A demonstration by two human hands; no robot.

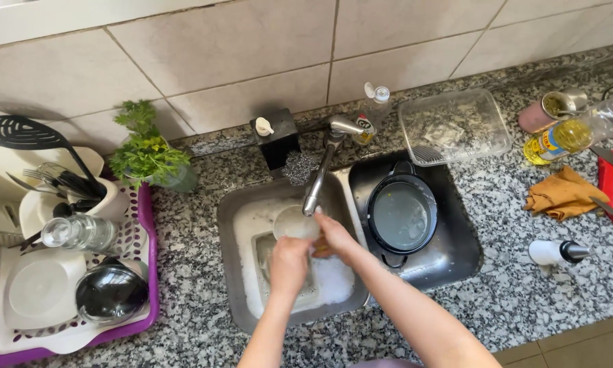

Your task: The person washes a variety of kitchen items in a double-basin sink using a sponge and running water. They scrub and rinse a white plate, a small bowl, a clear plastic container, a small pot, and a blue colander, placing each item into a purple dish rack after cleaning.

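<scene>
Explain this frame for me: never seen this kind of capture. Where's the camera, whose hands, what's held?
There is one picture, from a camera worn on a person's head, looking down at a kitchen sink set in a speckled granite counter. There is no machine; both bare hands belong to the wearer. The left hand grips a pale round dish under the faucet; the right hand presses something yellowish against it, likely a sponge, mostly hidden. Foam fills the left basin. The right basin holds a dark pot. At left is a drying rack with dishes; at right are an oil bottle and a clear tray.
</scene>
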